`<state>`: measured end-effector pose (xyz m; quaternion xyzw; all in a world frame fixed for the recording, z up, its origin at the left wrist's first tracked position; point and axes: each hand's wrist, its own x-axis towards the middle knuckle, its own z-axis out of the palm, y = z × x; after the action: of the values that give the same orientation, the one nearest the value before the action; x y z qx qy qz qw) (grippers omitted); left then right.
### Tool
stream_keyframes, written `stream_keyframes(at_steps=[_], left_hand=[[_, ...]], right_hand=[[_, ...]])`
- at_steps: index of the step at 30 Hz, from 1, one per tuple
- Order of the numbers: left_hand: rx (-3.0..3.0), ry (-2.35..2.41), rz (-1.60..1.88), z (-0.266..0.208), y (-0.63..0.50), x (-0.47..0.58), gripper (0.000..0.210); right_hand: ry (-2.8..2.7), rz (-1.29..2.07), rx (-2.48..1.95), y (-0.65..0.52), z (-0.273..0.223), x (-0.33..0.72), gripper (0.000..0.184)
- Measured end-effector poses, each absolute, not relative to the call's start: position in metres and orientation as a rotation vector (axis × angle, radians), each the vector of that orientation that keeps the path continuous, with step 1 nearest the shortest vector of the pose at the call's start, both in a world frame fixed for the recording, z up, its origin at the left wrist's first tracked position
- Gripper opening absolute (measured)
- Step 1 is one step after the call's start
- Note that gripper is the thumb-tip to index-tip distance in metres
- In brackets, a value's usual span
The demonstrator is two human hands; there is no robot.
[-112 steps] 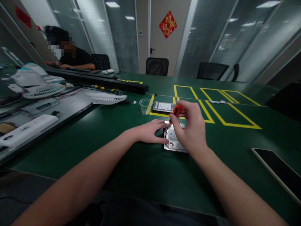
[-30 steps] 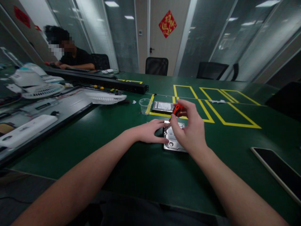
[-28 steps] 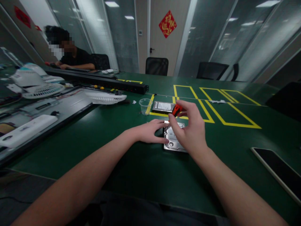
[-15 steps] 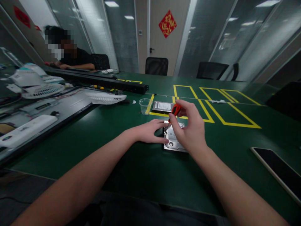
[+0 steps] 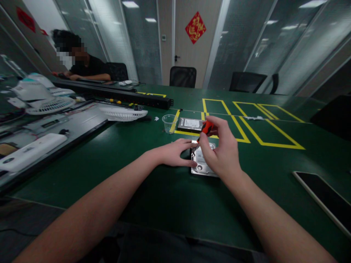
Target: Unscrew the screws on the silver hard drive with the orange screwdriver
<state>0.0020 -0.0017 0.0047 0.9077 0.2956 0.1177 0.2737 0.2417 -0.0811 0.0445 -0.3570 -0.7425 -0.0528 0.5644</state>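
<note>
Red screwdriver fills the narrow grip of the right hand, left hand spread wide on the hard drive

Behind the near drive on the table lies the far drive, a cup just to its left.

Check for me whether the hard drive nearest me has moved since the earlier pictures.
No, I see no shift in any direction: the hard drive keeps its place just on the near side of the yellow tape.
</note>
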Motion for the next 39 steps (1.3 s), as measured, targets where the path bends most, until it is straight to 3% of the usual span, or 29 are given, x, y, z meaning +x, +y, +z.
stream_keyframes(at_steps=[25,39], left_hand=[[2.447,0.763,0.341,0.0045,-0.0024,0.0017,0.104],[2.465,0.772,0.362,0.0058,-0.0039,0.0038,0.1]], right_hand=[[-1.756,-0.115,-0.859,-0.079,0.0425,0.2425,0.057],[-1.783,-0.167,-0.839,-0.0798,0.0481,0.2448,0.045]])
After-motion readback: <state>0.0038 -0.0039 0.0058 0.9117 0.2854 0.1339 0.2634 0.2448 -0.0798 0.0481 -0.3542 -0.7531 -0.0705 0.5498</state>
